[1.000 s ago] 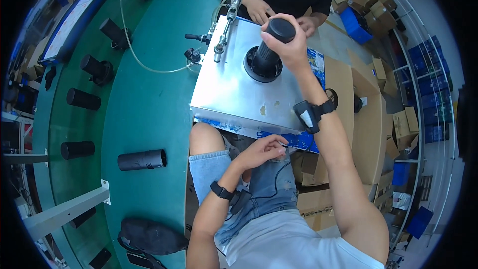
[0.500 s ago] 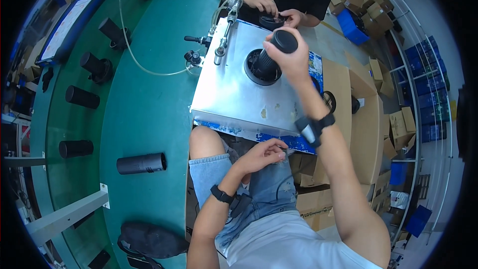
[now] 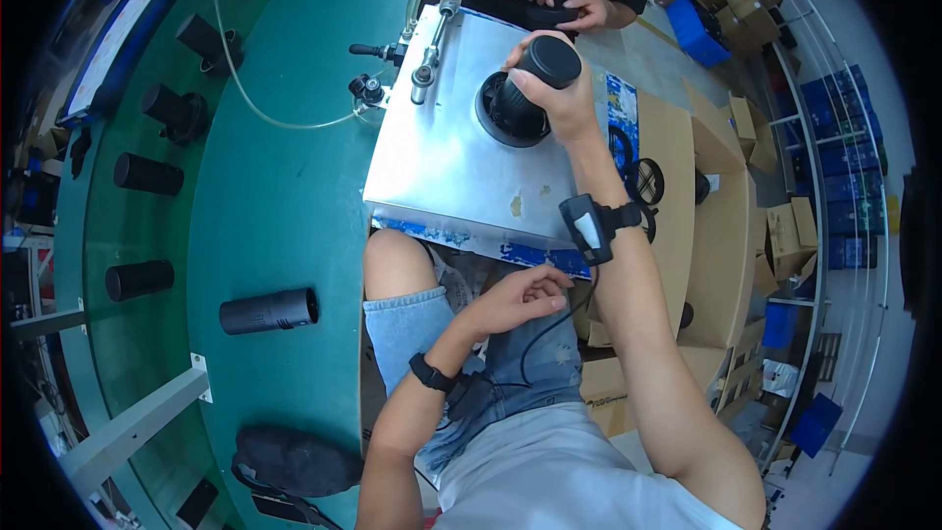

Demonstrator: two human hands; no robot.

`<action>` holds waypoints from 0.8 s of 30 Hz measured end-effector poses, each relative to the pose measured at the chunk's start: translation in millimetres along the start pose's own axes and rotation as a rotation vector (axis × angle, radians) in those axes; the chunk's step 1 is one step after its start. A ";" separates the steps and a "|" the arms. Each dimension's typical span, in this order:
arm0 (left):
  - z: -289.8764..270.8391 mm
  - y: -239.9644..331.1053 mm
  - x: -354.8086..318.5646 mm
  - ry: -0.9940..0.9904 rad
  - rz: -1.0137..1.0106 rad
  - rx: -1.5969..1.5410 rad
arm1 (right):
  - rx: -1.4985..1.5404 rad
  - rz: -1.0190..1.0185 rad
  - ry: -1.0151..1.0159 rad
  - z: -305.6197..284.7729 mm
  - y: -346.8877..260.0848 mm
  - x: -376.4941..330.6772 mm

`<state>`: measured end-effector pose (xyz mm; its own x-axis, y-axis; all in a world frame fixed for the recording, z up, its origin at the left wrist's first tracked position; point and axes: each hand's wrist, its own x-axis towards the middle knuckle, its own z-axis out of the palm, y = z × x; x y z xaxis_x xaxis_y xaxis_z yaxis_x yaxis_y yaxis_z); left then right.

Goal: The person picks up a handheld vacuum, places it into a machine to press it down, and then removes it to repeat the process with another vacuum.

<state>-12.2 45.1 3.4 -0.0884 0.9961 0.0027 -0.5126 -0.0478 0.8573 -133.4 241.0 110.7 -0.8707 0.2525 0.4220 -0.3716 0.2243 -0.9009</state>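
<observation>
Grip of the right hand (image 3: 567, 103) is wrapped around the upper end of a dark cylinder (image 3: 552, 61), thumb to its left; I see the cylinder tilted, its lower end within a black round collar (image 3: 515, 140) on top of a silver metal box (image 3: 442, 177). How deep it sits I cannot tell from this view. My left hand (image 3: 518, 299) is over the lap (image 3: 552, 363), apart from the box, its fingers loosely curled and nothing visible in its grip. Along the box's left edge I have a metal rod fitting (image 3: 429, 61), and a clear hose (image 3: 294, 126) curves from that side over the green tabletop (image 3: 285, 226). A black tube (image 3: 267, 311) lies on its side there, well apart from both hands, with a black bag (image 3: 294, 461) nearer the lower rim of my view. Farther left I make out more black cylinders (image 3: 147, 174) in a row. Across the box, a co-worker's hands (image 3: 591, 12) hold a dark round piece (image 3: 551, 16). On my right, black rings (image 3: 646, 183) with spokes lie just beside the box, near a tan cardboard carton (image 3: 714, 226).
</observation>
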 end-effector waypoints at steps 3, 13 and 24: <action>-2.5 2.9 -8.1 0.034 0.006 -0.009 | -0.103 -0.061 0.098 12.6 4.2 -4.9; -115.4 201.6 -50.8 0.759 0.480 0.493 | -0.086 -0.132 0.040 -9.5 13.5 -4.3; -299.7 214.2 40.5 0.890 -0.455 1.494 | -0.148 -0.179 0.098 1.6 15.7 -6.7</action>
<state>-381.5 53.0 32.8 -0.8191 0.5513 -0.1588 0.4553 0.7931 0.4047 -133.9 241.3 93.6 -0.7574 0.2850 0.5875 -0.4591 0.4074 -0.7895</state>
